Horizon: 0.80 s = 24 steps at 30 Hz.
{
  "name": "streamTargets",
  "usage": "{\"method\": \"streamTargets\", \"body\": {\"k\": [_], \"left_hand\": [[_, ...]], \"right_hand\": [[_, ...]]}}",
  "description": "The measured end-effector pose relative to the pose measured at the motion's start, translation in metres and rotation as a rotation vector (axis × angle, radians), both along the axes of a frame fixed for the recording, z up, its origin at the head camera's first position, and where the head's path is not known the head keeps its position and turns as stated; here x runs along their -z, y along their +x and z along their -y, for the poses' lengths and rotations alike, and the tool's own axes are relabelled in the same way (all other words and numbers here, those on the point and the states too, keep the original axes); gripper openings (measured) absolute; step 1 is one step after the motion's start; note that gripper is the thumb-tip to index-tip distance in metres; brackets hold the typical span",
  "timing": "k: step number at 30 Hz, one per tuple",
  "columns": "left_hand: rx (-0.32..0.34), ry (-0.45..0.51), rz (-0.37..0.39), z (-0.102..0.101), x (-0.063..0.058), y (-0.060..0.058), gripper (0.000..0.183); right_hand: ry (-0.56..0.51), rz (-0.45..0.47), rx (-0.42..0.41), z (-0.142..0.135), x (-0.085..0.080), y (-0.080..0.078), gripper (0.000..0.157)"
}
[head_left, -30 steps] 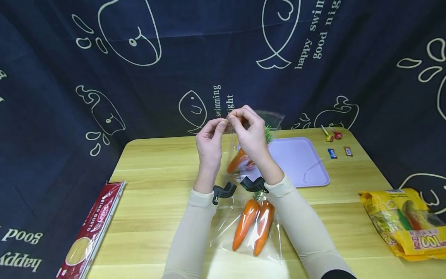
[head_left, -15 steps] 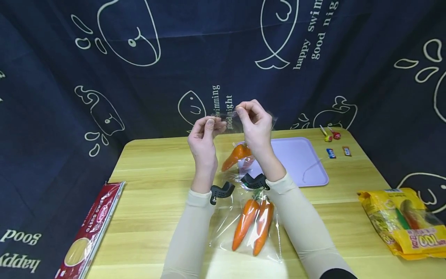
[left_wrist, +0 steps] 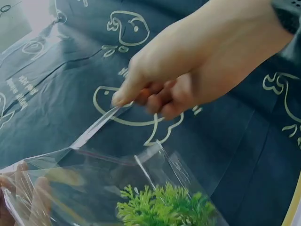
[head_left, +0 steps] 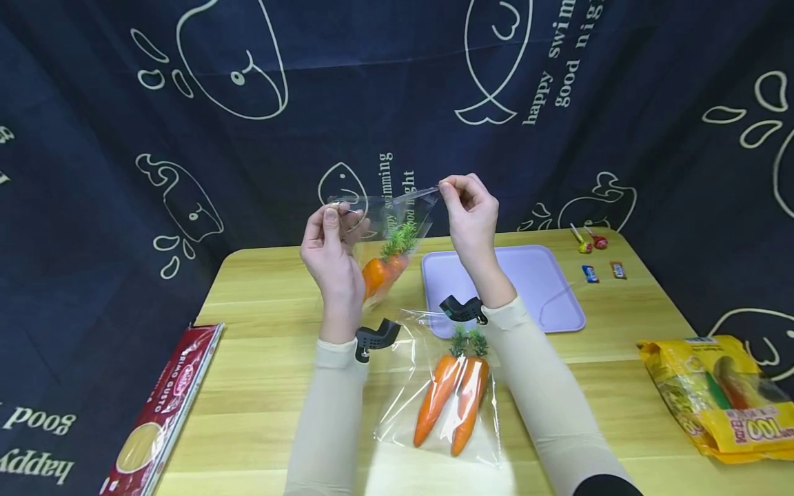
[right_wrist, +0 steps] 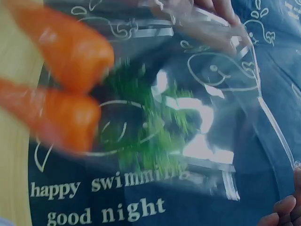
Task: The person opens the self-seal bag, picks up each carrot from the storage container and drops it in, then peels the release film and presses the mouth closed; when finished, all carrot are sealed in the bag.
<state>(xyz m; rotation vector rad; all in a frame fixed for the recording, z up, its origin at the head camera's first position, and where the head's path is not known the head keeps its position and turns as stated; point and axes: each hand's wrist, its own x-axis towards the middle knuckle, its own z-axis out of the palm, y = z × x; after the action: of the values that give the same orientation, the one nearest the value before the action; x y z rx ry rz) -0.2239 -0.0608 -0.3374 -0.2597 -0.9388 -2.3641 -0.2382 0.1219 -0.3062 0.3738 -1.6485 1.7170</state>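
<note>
A clear plastic bag with orange carrots and their green leafy tops hangs between my hands, above the table. My left hand pinches the bag's upper left edge between thumb and fingers; some of its fingers show through the film. My right hand pinches the end of a narrow strip that runs from the bag's mouth, stretched taut. In the right wrist view the carrots look blurred. Below the hands, a second clear bag holding two carrots lies flat on the table.
A lilac tray lies behind my right wrist. Two lollipops and two small wrapped sweets are at the back right. A yellow bag sits on the right, a red pasta packet on the left edge. A dark curtain hangs behind.
My hands started close together and have drawn apart, left hand leftward, right hand rightward and up. The held bag has swung left, off the tray, and the strip is now stretched out.
</note>
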Motion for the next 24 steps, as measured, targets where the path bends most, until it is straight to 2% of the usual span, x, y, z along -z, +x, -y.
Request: {"method": "streamTargets", "body": {"k": [6,13,15,18,21,24], "left_hand": [[-0.043,-0.033,0.012,0.016,-0.002,-0.002,0.028],[-0.057,-0.062,0.008,0.04,-0.002,-0.003,0.033],[-0.062,-0.075,0.014,0.047,-0.003,-0.003,0.032],[-0.077,-0.121,0.022,0.056,-0.003,-0.001,0.032],[-0.091,-0.187,0.031,0.062,-0.004,0.002,0.03],[-0.097,-0.252,0.045,0.066,-0.005,0.004,0.029]], "right_hand": [[0.004,0.049,0.038,-0.019,0.012,-0.008,0.014],[-0.012,0.107,0.108,-0.049,0.027,-0.01,0.013],[-0.035,0.127,0.119,-0.062,0.035,-0.016,0.006],[-0.041,0.146,0.158,-0.084,0.049,-0.023,0.005],[-0.026,0.189,0.188,-0.104,0.058,-0.025,0.014],[-0.065,0.304,0.137,-0.121,0.062,-0.019,0.024]]}}
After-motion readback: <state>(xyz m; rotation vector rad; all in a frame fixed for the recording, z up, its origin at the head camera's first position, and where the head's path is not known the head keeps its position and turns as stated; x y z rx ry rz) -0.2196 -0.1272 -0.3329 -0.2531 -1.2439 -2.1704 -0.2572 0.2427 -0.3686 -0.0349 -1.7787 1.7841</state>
